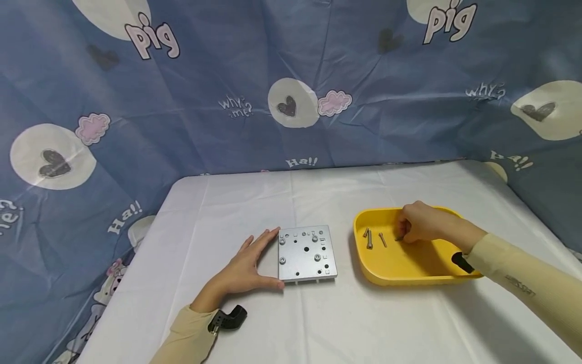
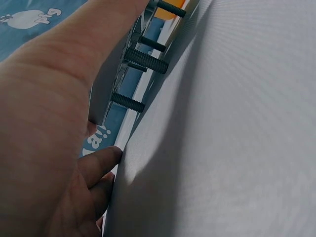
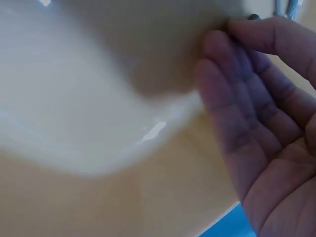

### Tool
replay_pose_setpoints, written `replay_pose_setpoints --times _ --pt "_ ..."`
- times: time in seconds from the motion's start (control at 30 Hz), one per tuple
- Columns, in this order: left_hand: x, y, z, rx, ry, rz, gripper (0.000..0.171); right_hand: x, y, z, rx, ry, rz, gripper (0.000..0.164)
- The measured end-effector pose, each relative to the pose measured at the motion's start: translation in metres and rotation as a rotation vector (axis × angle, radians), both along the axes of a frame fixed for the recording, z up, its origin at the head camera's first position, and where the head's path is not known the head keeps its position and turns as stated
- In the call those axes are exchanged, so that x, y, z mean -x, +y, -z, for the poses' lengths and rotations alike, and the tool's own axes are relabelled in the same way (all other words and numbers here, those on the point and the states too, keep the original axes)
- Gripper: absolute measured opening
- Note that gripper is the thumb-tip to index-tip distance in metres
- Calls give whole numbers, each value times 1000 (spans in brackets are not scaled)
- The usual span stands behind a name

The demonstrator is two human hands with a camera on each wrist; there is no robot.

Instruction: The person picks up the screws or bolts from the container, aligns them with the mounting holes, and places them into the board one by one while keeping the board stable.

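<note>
Plate (image 1: 300,254), square and silver, lies just below the middle of the head frame on a white cloth (image 1: 236,202), with 4 screw heads and several holes in its top. The left hand (image 1: 247,268) is at its left edge, thumb and fingers spread apart and fairly straight, the thumb at the lower left corner and the index finger by the upper left corner. In the left wrist view, threaded shanks (image 2: 146,60) jut from the underside of the plate, top centre of the frame. At the right of the head frame, the right hand (image 1: 425,223) reaches into a yellow tray (image 1: 404,279); its fingers are curled, thumb and index pinching a small dark piece (image 1: 399,238), mostly hidden, so I cannot tell what it is. To the left of that hand, 3 loose screws (image 1: 370,241) lie in the tray, 1 of them thicker than the other 2. Both arms wear beige sleeves (image 1: 184,336). A blue curtain (image 1: 254,141) printed with hearts, clouds and words fills the upper part of the head frame.
</note>
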State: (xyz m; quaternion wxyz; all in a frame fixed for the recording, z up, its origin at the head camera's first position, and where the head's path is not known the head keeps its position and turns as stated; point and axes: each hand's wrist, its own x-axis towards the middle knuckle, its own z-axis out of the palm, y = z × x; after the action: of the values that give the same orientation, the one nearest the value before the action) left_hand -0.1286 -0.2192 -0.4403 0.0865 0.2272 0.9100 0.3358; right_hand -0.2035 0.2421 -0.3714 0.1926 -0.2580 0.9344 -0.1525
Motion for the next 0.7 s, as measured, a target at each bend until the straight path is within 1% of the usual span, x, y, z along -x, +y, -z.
replay_pose_setpoints --times 0.07,0.17,0.3,0.37,0.5,0.7 --pt "-1 0 0 6 -3 -1 134 1 -2 -4 -16 -25 -3 14" --pt "-2 -1 -1 10 -12 -9 134 3 -6 -11 -14 -105 17 11" --pt "-1 -1 -4 5 -11 -13 133 6 -10 -23 35 -225 53 8" --pt "-1 -1 -5 3 -7 -14 133 8 -11 -28 70 -261 60 7" --pt "0 0 -5 1 -5 -10 133 12 -14 -40 120 -294 74 7" --pt "0 1 -2 0 -17 0 134 21 -25 -53 169 -280 90 7"
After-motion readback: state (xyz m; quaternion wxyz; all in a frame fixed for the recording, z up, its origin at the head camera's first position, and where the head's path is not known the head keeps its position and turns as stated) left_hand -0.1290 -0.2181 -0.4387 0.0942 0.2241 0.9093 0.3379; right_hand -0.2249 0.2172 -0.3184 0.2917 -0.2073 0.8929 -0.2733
